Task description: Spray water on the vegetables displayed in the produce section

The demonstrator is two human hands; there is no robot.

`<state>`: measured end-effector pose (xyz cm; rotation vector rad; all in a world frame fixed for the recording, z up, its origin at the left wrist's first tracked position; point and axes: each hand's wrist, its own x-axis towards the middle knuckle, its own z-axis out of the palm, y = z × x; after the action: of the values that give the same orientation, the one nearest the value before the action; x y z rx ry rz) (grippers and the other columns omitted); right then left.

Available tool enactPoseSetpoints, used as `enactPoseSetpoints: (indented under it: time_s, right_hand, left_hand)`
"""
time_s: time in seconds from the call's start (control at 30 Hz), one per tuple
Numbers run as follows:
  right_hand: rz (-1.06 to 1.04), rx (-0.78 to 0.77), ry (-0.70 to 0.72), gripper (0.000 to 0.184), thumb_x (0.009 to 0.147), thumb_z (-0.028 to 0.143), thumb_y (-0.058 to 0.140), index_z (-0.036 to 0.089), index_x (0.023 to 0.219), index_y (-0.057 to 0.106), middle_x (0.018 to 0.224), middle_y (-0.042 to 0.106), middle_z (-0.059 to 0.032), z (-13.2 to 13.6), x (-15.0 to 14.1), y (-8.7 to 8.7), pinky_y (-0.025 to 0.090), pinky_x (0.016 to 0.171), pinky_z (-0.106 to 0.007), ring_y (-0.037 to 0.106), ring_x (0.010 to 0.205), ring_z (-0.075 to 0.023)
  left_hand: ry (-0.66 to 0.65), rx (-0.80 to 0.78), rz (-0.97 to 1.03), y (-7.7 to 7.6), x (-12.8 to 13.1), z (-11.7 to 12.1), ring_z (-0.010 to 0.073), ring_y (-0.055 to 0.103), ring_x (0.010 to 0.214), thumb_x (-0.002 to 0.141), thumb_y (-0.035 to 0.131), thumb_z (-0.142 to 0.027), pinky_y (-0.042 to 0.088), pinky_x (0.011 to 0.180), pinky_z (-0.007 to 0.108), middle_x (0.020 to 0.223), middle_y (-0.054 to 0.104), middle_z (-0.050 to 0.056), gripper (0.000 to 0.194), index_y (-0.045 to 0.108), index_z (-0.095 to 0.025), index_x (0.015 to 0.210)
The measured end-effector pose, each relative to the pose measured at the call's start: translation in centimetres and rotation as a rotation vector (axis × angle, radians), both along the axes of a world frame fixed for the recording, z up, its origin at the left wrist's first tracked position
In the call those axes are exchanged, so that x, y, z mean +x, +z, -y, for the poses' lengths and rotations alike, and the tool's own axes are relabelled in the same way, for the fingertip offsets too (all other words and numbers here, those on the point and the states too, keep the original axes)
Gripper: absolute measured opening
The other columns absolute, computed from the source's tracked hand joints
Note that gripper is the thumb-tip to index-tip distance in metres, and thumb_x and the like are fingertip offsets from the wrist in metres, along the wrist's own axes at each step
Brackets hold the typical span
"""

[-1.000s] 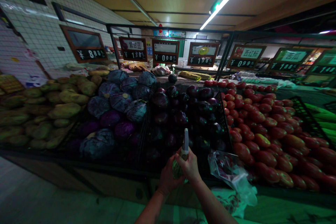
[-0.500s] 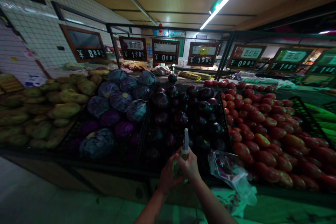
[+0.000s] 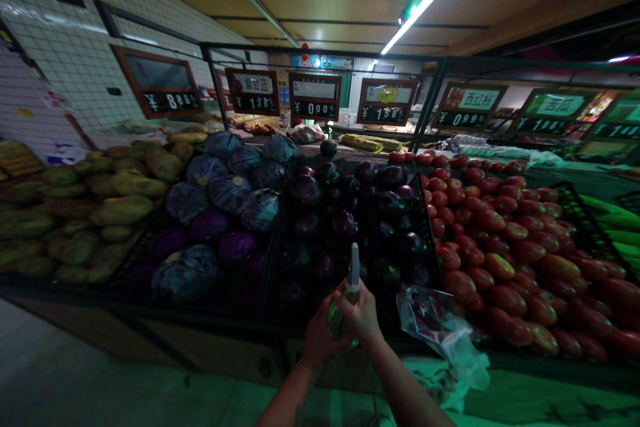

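Both hands meet low in the middle, in front of a produce stand. My left hand wraps around the lower part of a pale greenish object. My right hand grips its top, from which a slim white upright piece sticks out. I cannot make out what the object is. Dark round eggplants fill the bin right behind my hands. A clear plastic bag with something reddish inside lies on the stand's edge, just right of my right hand.
Purple cabbages are piled left of the eggplants, yellowish-green vegetables further left, red tomatoes at the right. Price signs hang on a dark frame behind. A tiled wall stands at the left; the floor lies below.
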<state>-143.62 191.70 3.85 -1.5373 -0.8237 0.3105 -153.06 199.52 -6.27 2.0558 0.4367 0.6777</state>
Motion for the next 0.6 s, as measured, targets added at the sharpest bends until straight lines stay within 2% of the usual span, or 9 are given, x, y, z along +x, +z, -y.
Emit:
enactPoseSetpoints:
  time_s: [0.23, 0.6]
  right_hand:
    - [0.004, 0.011, 0.005, 0.020, 0.078, 0.038, 0.066, 0.020, 0.082, 0.057, 0.068, 0.057, 0.0029, -0.03, 0.01, -0.10, 0.045, 0.060, -0.026, 0.055, 0.063, -0.0157]
    - [0.005, -0.002, -0.003, 0.021, 0.078, 0.038, 0.066, 0.020, 0.082, 0.056, 0.066, 0.055, 0.0041, 0.04, -0.08, -0.04, 0.043, 0.058, -0.025, 0.052, 0.060, -0.0149]
  left_hand:
    - [0.004, 0.010, 0.007, -0.04, -0.02, -0.01, 0.0315, 0.049, 0.135, 0.073, 0.068, -0.052, 0.043, 0.113, 0.046, 0.148, 0.048, 0.017, 0.085, 0.034, -0.016, 0.142]
    - [0.001, 0.001, 0.011, 0.22, 0.05, 0.00, 0.0317, 0.049, 0.135, 0.073, 0.069, -0.051, 0.043, 0.112, 0.047, 0.148, 0.048, 0.016, 0.084, 0.032, -0.019, 0.142]
